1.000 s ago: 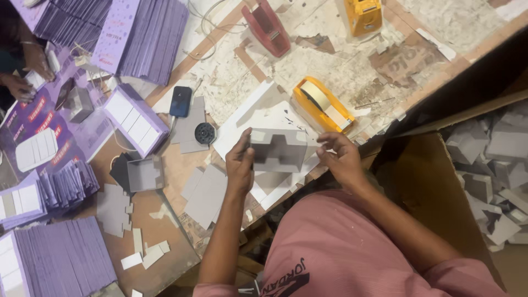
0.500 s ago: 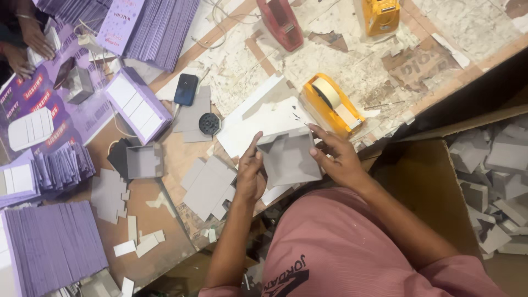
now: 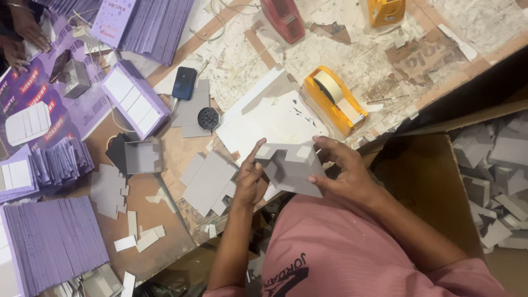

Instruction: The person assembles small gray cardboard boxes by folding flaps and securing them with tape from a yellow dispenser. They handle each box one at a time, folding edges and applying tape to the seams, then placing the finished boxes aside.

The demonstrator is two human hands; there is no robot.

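Both hands grip a grey folded cardboard box blank point(image 3: 290, 168) above the near edge of the surface point(image 3: 242, 44). The left hand point(image 3: 248, 179) pinches its left side, fingers point(image 3: 254, 155) curled; the right hand point(image 3: 344, 173) clasps its right side, near the yellow tape dispenser point(image 3: 333, 99).

Just beside the yellow tape dispenser point(image 3: 333, 100) lies a white sheet point(image 3: 264, 118); the folded card piece point(image 3: 291, 168) near it is plain grey. Farther from the dispenser, a red tape dispenser point(image 3: 283, 19), a dark blue phone point(image 3: 183, 83), and purple striped-looking card stacks point(image 3: 52, 242).
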